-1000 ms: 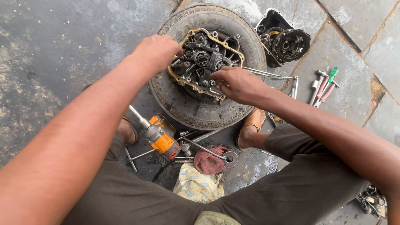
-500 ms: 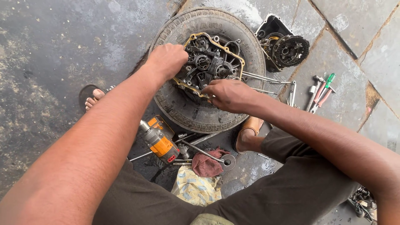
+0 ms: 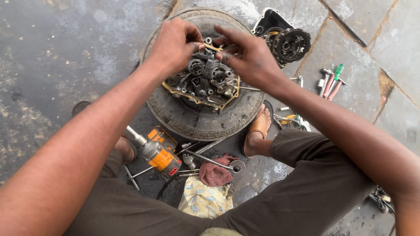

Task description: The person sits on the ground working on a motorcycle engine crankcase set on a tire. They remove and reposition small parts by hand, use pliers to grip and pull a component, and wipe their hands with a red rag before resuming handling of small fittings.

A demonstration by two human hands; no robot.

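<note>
Since half a second ago both hands have moved from the case's near edge up to its far rim, and the camera has closed in. Left hand point(image 3: 175, 43) and right hand point(image 3: 247, 52) both curled, fingertips meeting over a thin tan gasket strip point(image 3: 213, 47) at the top edge; exact pinch is hidden behind the knuckles.

The greasy grey metal engine crankcase full of gears point(image 3: 205, 78) sits open-side up on a worn black rubber tyre point(image 3: 201, 120), between the person's feet.

Handling judgement: the case is heavy, rigid and oily, so take it by the outer rim, not the gears. The gasket looks thin and tearable, so peel it gently.

An orange cordless impact driver point(image 3: 159, 153) and a dark red rag point(image 3: 214, 172) lie near the knees.
</note>
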